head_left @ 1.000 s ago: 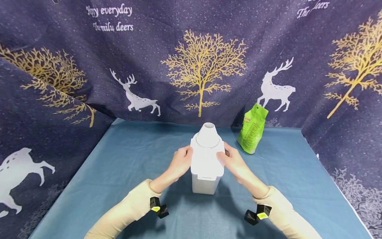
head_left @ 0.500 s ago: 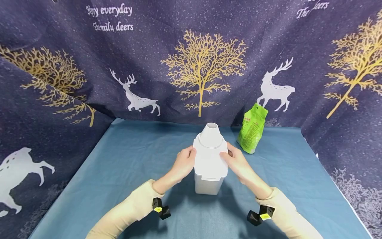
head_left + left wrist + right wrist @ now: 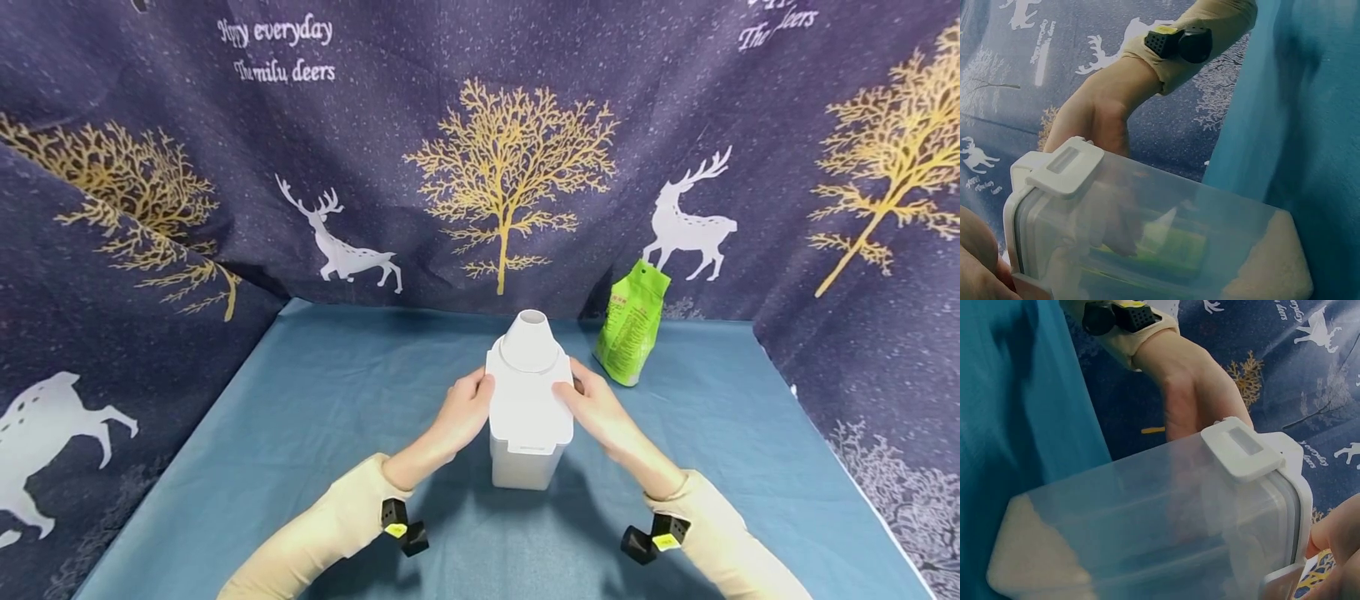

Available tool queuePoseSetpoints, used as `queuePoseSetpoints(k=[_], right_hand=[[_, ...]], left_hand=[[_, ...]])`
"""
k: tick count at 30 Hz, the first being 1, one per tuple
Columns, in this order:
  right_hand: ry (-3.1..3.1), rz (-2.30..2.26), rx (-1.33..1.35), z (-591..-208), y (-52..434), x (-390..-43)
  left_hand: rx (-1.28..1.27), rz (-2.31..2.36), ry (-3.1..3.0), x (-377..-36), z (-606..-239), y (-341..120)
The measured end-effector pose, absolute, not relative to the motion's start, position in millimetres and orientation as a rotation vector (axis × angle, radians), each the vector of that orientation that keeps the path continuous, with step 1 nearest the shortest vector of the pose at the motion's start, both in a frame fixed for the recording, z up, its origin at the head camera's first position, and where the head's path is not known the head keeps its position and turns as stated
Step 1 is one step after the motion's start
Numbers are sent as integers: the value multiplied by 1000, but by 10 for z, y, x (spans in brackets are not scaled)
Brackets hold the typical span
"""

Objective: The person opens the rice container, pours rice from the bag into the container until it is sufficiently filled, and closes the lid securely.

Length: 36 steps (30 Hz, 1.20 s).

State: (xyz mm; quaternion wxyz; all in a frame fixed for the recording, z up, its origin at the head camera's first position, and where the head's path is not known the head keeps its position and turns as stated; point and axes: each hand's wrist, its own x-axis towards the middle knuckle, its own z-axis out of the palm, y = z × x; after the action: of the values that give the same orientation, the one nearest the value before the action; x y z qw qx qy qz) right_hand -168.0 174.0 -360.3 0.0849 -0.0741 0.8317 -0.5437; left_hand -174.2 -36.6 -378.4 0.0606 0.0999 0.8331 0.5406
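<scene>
A translucent storage container stands upright mid-table under a white lid. From the lid's far part rises a white cone-shaped spout with an opening at its tip. Pale grain, like rice, lies in the bottom of the container. My left hand grips the lid's left edge, thumb near the top. On the opposite side my right hand holds the right edge, its thumb on the lid's top. A white latch shows at the lid's near side. Some fingers are hidden behind the container.
A bright green bag stands behind and to the right on the blue tablecloth. Dark cloth printed with deer and trees hangs behind the table and along its sides.
Over the last second, the container and both hands have shifted slightly right together. In the latest half second they hold nearly still; the grip looks the same.
</scene>
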Motion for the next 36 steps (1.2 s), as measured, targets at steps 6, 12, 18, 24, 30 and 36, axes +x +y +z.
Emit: queuePoseSetpoints(k=[6,12,18,24,30,36], right_hand=[[2603,-1469,-247,-3599,1726,-1690],[2621,-1434,-240,-3633,1700,-1762],[2617,-1461,-127,-3648,1633,-1853],[2588,-1504,-19,-3655,1590,-1891],[2591,-1500,69,-3689,1543,-1908],[2611,-1487,97,-3700,1542,-1924]], left_hand=[[248,1629,2579,-1823,-3785,-390],[286,1601,2776,-1958,-3830,-434],[339,1607,2830,-2015,-3877,-428],[334,1599,2857,-2041,-3874,-385],[372,1462,2954,-2078,-3840,-354],[338,1343,2898,-2148,-3813,-340]])
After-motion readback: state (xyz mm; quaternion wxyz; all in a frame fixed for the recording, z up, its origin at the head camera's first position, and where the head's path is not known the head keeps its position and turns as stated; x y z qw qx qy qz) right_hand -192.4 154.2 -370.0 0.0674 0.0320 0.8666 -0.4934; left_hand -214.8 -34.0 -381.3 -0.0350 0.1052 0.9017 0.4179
